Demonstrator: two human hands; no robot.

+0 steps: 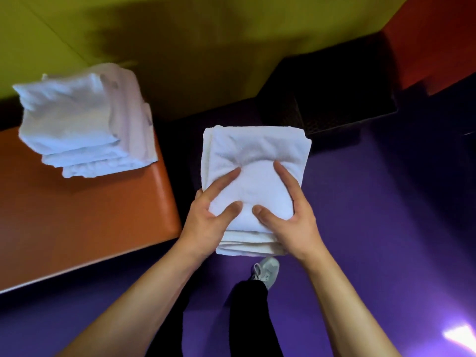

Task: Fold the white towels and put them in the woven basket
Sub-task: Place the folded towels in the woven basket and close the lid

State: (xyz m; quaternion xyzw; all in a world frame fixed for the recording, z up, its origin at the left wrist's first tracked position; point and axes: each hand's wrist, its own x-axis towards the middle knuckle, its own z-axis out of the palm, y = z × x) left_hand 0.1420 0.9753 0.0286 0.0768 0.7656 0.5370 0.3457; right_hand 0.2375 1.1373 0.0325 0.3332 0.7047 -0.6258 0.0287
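Note:
A folded white towel (257,150) is held in the air above the purple floor, in the middle of the view. My left hand (206,222) grips its left near edge, thumb and forefinger on top. My right hand (291,217) grips the right near edge the same way. A dark woven basket (304,117) stands on the floor just beyond the towel, to the upper right; its inside looks dark and I cannot tell what it holds. A pile of folded white towels (77,119) lies on the far end of an orange table (77,228) at the left.
A yellow-green wall (206,27) runs behind the table and basket. A red surface (432,34) fills the upper right corner. My leg in dark trousers and a grey shoe (266,271) stand on the purple floor (386,228) below the towel.

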